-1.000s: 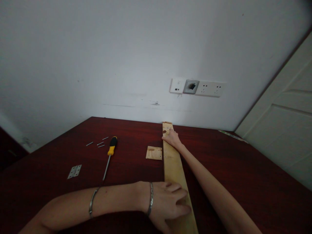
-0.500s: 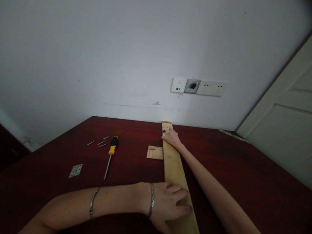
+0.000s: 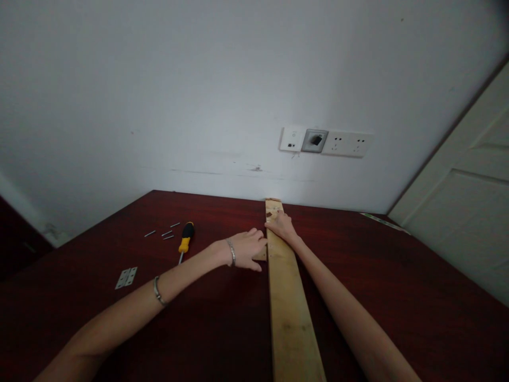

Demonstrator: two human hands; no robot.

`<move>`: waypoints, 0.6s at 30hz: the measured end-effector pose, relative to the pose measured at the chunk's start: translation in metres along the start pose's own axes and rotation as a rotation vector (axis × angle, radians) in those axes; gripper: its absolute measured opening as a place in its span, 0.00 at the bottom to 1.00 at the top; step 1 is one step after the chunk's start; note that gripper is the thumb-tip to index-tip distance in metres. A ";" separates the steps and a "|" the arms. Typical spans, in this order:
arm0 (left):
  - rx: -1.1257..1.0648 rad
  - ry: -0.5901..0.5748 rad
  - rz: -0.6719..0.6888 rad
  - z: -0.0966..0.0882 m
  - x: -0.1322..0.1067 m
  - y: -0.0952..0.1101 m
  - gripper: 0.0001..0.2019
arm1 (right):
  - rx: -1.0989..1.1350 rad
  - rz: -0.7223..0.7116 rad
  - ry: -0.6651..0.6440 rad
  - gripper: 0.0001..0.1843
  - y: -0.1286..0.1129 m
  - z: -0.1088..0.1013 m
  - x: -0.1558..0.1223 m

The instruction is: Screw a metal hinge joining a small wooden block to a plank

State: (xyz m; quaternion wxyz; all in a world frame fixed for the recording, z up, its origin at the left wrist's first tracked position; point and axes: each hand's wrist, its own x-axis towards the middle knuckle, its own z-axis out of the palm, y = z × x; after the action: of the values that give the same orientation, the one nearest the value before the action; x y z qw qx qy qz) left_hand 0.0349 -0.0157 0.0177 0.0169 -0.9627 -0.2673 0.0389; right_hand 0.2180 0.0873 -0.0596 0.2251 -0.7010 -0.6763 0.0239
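A long pale wooden plank point(image 3: 288, 297) lies on the dark red table point(image 3: 397, 286), running from the near edge to the wall. My right hand point(image 3: 281, 225) rests flat on the plank's far end, fingers stretched out. My left hand point(image 3: 248, 249) lies over a small square wooden piece point(image 3: 261, 256) just left of the plank, fingers spread over it, so most of that piece is hidden. Whether the left hand grips the piece or only rests on it does not show.
A screwdriver with a yellow and black handle point(image 3: 185, 240) lies left of my left hand. Several loose screws point(image 3: 163, 233) sit beyond it and a metal hinge point(image 3: 126, 277) lies nearer the left edge. Wall sockets point(image 3: 326, 142) and a white door point(image 3: 465, 212) are behind.
My left hand left the plank's near end and moved forward onto the small wooden piece beside the plank. The right hand has stayed on the far end.
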 end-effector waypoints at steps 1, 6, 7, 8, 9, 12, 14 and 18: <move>-0.008 -0.027 -0.056 0.006 0.003 -0.012 0.34 | 0.000 -0.002 0.003 0.35 0.000 0.000 0.000; -0.078 -0.093 -0.104 0.039 0.012 -0.044 0.40 | -0.010 0.006 0.010 0.36 0.001 0.004 0.000; -0.096 -0.092 -0.103 0.042 0.012 -0.046 0.39 | -0.011 0.006 0.010 0.37 0.001 0.004 0.001; -0.112 -0.087 -0.101 0.044 0.012 -0.047 0.37 | -0.012 0.006 0.010 0.37 0.001 0.004 0.001; -0.125 -0.082 -0.097 0.045 0.012 -0.048 0.35 | -0.013 0.005 0.010 0.37 0.001 0.004 0.001; -0.151 -0.084 -0.093 0.042 0.010 -0.048 0.31 | -0.013 0.004 0.013 0.36 0.001 0.004 0.000; -0.164 -0.096 -0.094 0.041 0.010 -0.049 0.31 | -0.012 0.004 0.014 0.36 0.000 0.003 -0.001; -0.181 -0.107 -0.091 0.040 0.010 -0.050 0.31 | -0.008 0.007 0.008 0.35 0.000 0.003 -0.001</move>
State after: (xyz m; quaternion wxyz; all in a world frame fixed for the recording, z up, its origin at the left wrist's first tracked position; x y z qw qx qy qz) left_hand 0.0141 0.0328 -0.0197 -0.0824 -0.9437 -0.3136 0.0651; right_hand 0.2168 0.0871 -0.0622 0.2248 -0.7046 -0.6728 0.0190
